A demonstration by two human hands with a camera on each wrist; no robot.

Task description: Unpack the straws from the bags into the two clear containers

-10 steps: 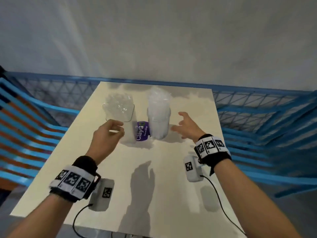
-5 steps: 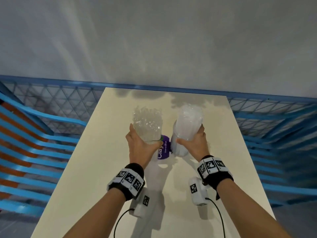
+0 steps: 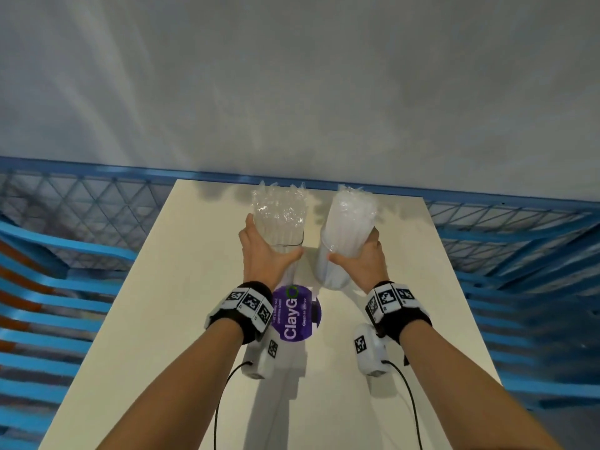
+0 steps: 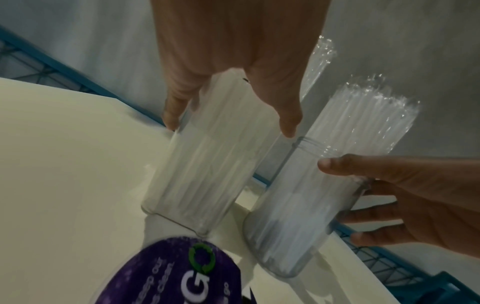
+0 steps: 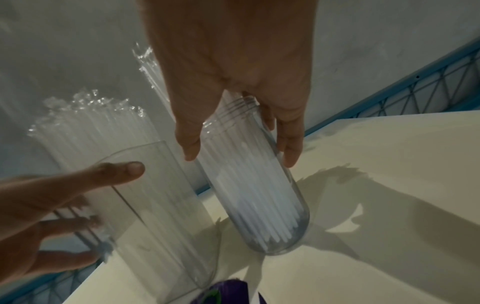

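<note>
Two clear containers stand out over the cream table (image 3: 162, 319), both tilted. My left hand (image 3: 274, 237) grips the square container (image 3: 285, 232), which holds clear straws (image 3: 279, 206). My right hand (image 3: 354, 245) grips the round container (image 3: 334, 271), packed with white straws (image 3: 350, 209). In the left wrist view my left hand (image 4: 228, 127) wraps the square container (image 4: 202, 174), with the round container (image 4: 298, 216) beside it. In the right wrist view my right hand (image 5: 241, 158) wraps the round container (image 5: 259, 205). I cannot tell whether the container bases touch the table.
A purple ClayGo label (image 3: 293, 313) lies on the table between my wrists. Blue mesh railing (image 3: 97, 206) runs round the far and side edges of the table, with a grey wall (image 3: 292, 92) behind. The containers are close to the table's far edge.
Both hands closed round the containers and carried them away from me toward the far edge. The purple label, once between the containers, now lies nearer than both.
</note>
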